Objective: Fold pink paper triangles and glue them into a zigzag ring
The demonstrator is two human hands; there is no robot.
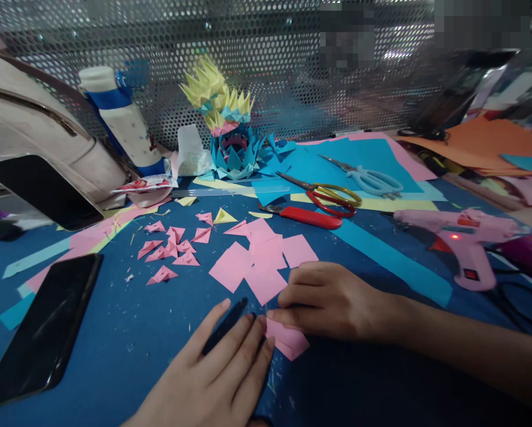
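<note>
Left hand's grip: released; the left hand lies with fingers extended, fingertips at the folded pink paper.
Right hand's grip: fingers of the right hand curl over that paper's upper edge; whether they pinch it, I cannot tell.
Folded pink paper: lower centre of the frame, on the blue worktop.
Above the hands: overlapping pink squares, centre; small folded pink pieces to their left.
Right side: pink glue gun, red light showing.
Upper centre: yellow, pink and blue paper model.
</note>
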